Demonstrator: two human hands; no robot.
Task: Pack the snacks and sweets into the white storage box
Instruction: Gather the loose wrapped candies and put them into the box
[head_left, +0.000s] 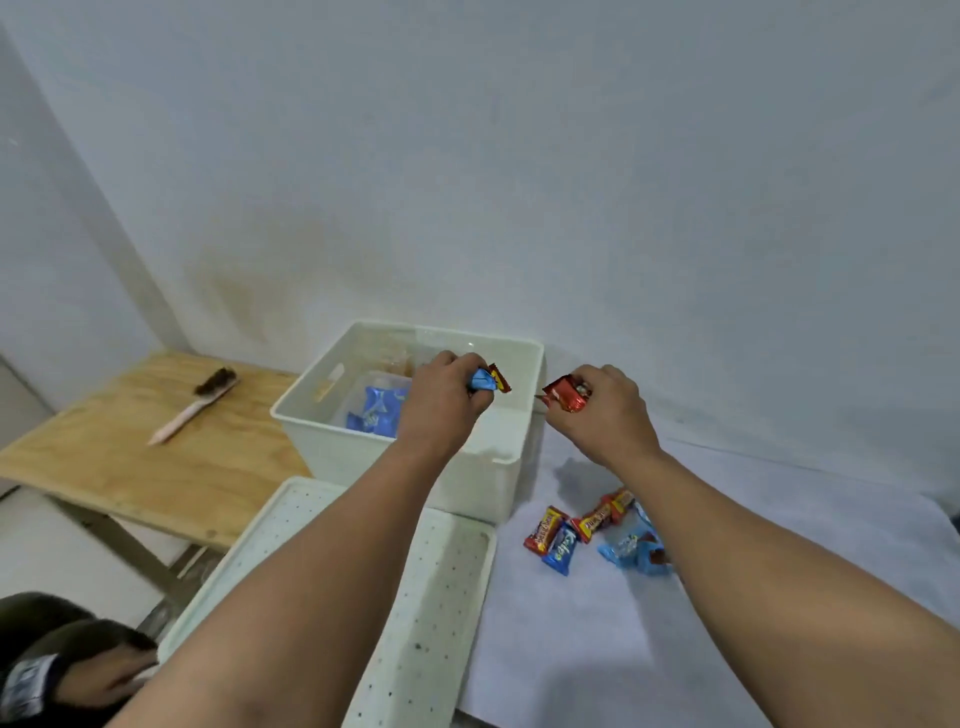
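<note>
The white storage box (506, 470) stands open against the wall, with blue snack packets (378, 410) lying inside. My left hand (444, 397) hovers over the box and grips a blue and a red sweet (488, 380). My right hand (605, 410) is just right of the box's rim and grips red wrapped sweets (566, 395). A small pile of red and blue sweets (597, 532) lies on the white cloth below my right forearm.
The box's white perforated lid (436, 587) lies in front of the box. A brush with a pale handle (195, 402) rests on a plywood table (119, 462) at left. A dark slipper on a foot (67, 660) shows at bottom left.
</note>
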